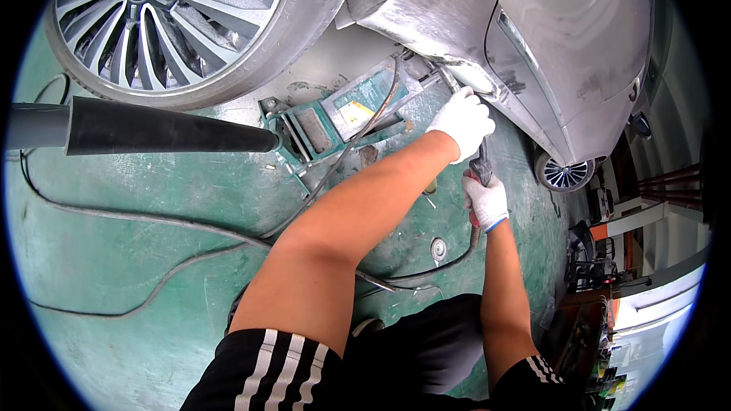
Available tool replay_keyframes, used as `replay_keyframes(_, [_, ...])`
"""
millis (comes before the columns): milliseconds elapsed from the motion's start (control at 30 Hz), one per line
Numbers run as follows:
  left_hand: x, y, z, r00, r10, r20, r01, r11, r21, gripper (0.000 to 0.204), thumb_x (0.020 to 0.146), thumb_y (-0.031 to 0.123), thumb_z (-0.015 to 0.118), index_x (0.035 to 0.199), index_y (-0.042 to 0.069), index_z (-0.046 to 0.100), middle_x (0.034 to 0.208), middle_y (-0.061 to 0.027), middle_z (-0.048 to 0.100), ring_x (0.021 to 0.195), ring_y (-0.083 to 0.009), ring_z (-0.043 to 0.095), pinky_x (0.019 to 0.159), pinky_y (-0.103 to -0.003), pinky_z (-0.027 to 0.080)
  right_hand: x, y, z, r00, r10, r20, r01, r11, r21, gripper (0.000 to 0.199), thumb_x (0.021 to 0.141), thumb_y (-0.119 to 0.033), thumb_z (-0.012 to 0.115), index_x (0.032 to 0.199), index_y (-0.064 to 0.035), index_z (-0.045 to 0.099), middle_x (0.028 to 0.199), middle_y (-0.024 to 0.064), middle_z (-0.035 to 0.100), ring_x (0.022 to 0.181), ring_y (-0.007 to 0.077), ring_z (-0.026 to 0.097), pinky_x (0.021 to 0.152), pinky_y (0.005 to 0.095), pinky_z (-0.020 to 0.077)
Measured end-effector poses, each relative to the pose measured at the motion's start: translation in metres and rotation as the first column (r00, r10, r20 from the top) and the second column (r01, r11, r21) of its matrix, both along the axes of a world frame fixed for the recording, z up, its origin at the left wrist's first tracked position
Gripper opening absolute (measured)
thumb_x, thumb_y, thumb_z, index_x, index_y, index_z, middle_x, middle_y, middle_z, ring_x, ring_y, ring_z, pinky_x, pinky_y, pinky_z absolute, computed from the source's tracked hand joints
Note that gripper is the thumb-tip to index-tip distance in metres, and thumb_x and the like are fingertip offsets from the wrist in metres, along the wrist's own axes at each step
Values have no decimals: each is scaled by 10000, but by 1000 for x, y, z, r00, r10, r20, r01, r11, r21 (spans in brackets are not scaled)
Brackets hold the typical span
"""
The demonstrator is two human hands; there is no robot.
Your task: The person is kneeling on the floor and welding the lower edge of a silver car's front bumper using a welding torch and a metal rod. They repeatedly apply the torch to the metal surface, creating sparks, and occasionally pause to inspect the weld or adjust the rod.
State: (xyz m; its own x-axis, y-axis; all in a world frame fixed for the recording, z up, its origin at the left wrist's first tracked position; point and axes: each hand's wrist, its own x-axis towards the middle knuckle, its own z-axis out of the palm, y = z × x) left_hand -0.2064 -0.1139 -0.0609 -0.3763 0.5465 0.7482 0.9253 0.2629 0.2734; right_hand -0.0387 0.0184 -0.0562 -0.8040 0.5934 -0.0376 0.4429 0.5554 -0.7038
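My left hand (462, 123), in a white glove, is closed beside the lower sill (472, 78) of a grey car body (533, 38). What its bent fingers hold is hidden; a thin metal piece (450, 78) shows just past them. Below it my right hand (486, 199), also gloved, grips a corded hand tool (481, 167) with a dark body and red parts on its handle. The tool's upper end points up to my left hand and the sill. From its lower end a dark cable (466, 253) curves down and left across the green floor.
A green floor jack (304, 129) stands under the car, its thick black handle (175, 128) reaching left. A large wheel (190, 23) fills the upper left. Several cables (152, 217) cross the floor. A small round disc (438, 249) lies near my right forearm.
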Motion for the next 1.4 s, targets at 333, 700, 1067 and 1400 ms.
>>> replay_keyframes(333, [-1,-10,3,1000,-17,13,17,999,-33,156,943,173,628,984,236,765,1084,-31,705,1241,-242,627,1290,-483,309,1,-11,-6,999,-17,-29,17,1000,-7,153,934,-207,768,982,-66,731,706,9,661,540,110,596,518,305,469])
replay_keyframes(700, [-1,-12,1,1000,-31,-2,31,999,18,133,920,157,641,925,222,757,1043,-29,698,1221,-248,627,1276,-481,324,2,-19,-15,994,-60,-87,57,998,-35,135,922,-167,753,988,-53,724,722,13,657,543,116,590,523,299,464])
replay_keyframes(1067, [-14,-33,-15,992,121,-44,-102,946,309,485,801,75,736,1276,86,639,1436,-159,585,1448,-393,478,1259,-553,338,1,-45,-10,985,-100,-143,85,990,-112,79,912,-120,749,944,-67,699,713,-5,627,537,102,561,515,290,450])
replay_keyframes(1400, [-31,-62,3,917,399,14,-363,820,443,773,898,328,776,1525,-14,482,1618,-235,448,1534,-467,373,1285,-604,271,1,-39,-19,978,-97,-183,81,992,-92,117,910,-161,741,972,-65,717,707,5,632,528,123,572,512,306,447])
